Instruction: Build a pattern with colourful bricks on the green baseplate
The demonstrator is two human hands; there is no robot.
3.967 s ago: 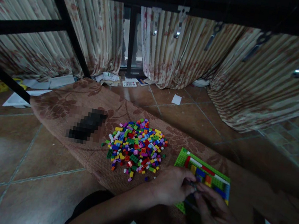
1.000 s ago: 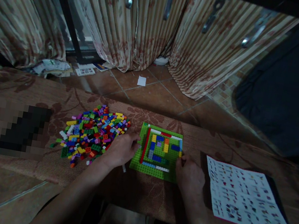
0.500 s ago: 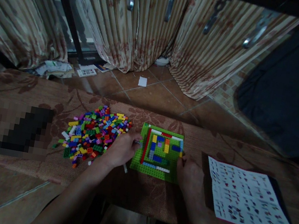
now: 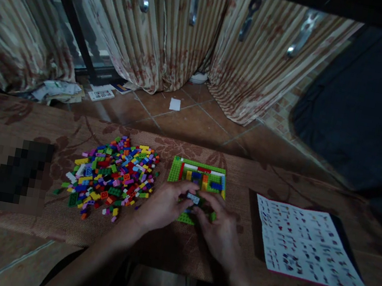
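Note:
A small grey brick [image 4: 193,197] is between my two hands, above the green baseplate [image 4: 175,172]. My left hand [image 4: 165,205] pinches its left end between thumb and fingers. On its right, my right hand [image 4: 217,221] has thumb and forefinger apart around the brick's other end, with no clear grip on it. The baseplate carries rows of white, red, blue, yellow and orange bricks; its lower part is largely hidden by my hands. A heap of loose, many-coloured bricks [image 4: 115,174] lies left of my left hand.
To the right, a printed sheet [image 4: 306,242] with small pictures lies on the cloth-covered bench [image 4: 221,266]. A dark pixelated object [image 4: 16,171] is at the far left. Striped curtains [image 4: 180,37] hang beyond the tiled floor.
Both hands have come together over the baseplate, the right one leaving its right edge. The grey brick now shows clearly between them. The view has shifted, moving the scene slightly left.

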